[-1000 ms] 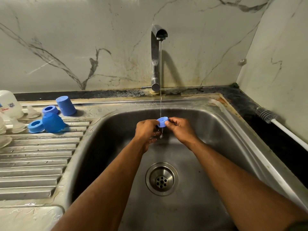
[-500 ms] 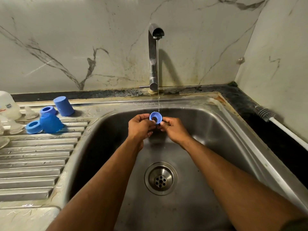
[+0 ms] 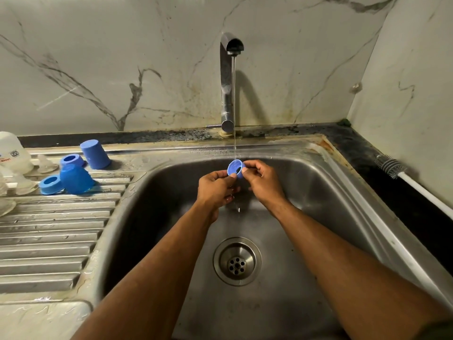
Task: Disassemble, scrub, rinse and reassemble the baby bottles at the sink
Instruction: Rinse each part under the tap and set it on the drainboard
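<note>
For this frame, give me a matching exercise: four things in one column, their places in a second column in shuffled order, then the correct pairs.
Things:
1. blue ring
2. bottle brush
3. drain strainer
4. blue cap

Places:
A. on the dark counter to the right of the sink
B. in the bottom of the sink basin
C. standing on the drainboard on the left, near the back edge
D. pinched between the left hand and right hand, under the water running from the tap

Pairs: 1-D, 2-A, 3-B, 4-C
</note>
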